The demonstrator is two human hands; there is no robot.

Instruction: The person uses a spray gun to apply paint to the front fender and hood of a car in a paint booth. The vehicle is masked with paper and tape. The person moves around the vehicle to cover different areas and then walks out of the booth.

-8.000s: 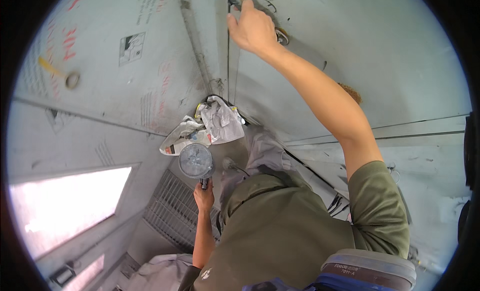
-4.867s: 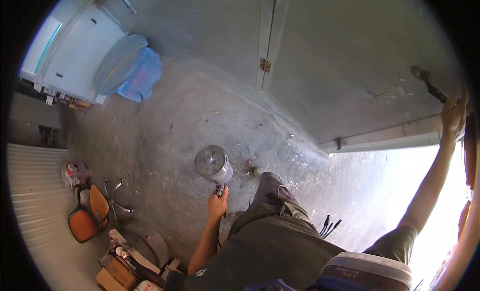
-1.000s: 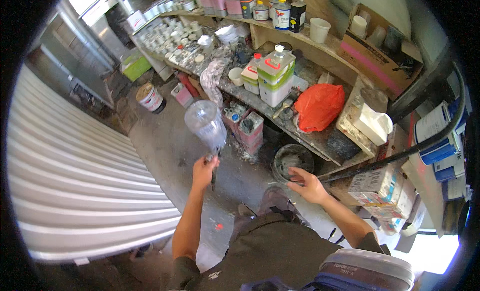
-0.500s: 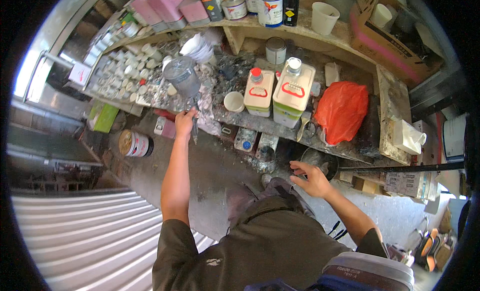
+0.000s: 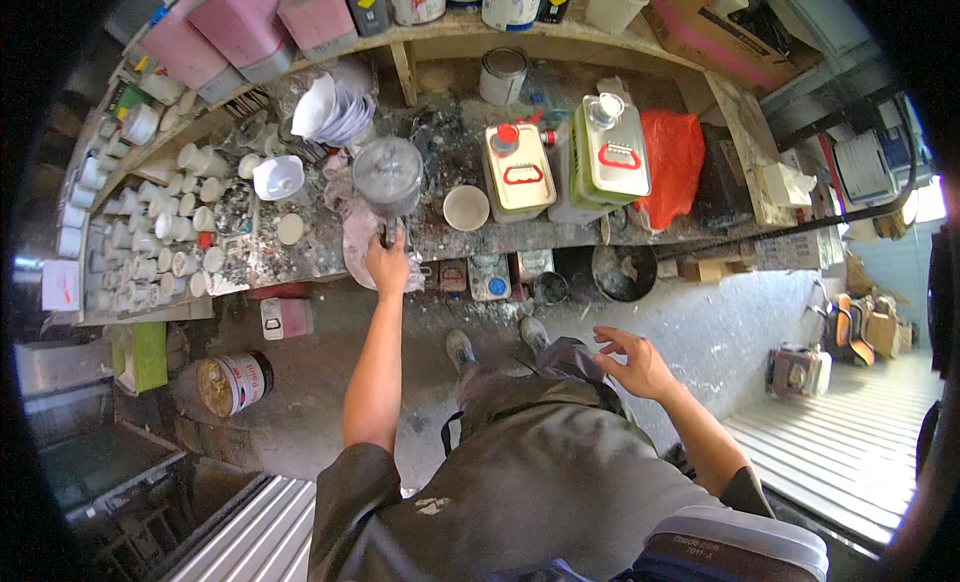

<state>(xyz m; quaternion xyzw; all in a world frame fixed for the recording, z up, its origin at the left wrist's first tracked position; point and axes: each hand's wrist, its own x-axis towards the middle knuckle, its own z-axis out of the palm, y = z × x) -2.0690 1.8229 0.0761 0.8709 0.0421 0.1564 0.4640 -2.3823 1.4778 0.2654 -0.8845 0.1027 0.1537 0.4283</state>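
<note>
My left hand is closed round the grip of a spray gun with a translucent grey cup. The gun is held above the bench's front edge, over a crumpled pinkish rag. Just right of it stands a white cup. My right hand hangs over the floor in front of my body, with its fingers apart and nothing in them. A rectangular can with a red cap and a larger can with a white cap stand further right on the bench.
Many small white pots crowd the bench's left side. A red plastic bag lies behind the larger can. A paint bucket stands on the floor at left, and a dark bucket below the bench. Tins and pink containers line the shelf.
The view has shifted, bringing the bench lower and both shoes into sight. My left hand and the spray gun are nearer the white cup. The right hand stays open in front of my body.
</note>
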